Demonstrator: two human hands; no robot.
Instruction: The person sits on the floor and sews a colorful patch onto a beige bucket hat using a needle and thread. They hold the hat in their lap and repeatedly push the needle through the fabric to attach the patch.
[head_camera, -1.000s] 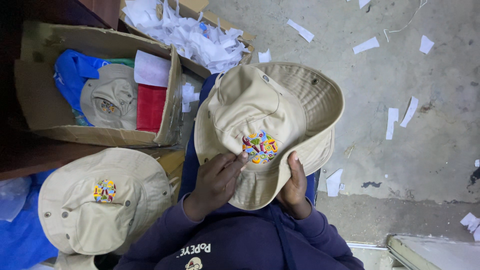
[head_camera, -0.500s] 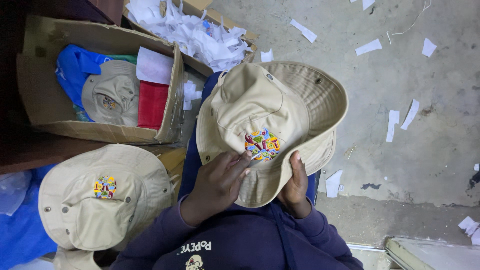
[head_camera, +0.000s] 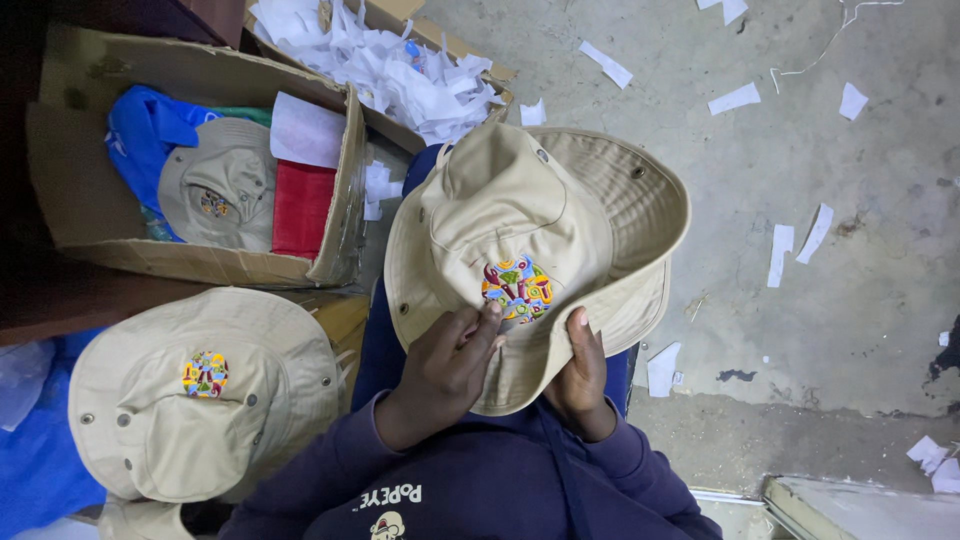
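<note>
I hold a beige bucket hat (head_camera: 540, 220) over my lap, crown up, with a round multicoloured patch (head_camera: 517, 289) on its front. My left hand (head_camera: 445, 370) rests on the brim with its fingertips touching the lower left edge of the patch. My right hand (head_camera: 583, 375) grips the near brim from below, thumb on top. My sleeves are dark purple.
A second beige hat (head_camera: 200, 400) with a similar patch lies at lower left. A cardboard box (head_camera: 330, 200) at upper left holds another hat, blue and red fabric. A box of white paper scraps (head_camera: 400, 70) stands behind. Paper strips litter the concrete floor (head_camera: 800, 200).
The hat sits slightly lower and steadier in view. My left fingers have shifted along the patch's edge. My right hand keeps its grip on the brim.
</note>
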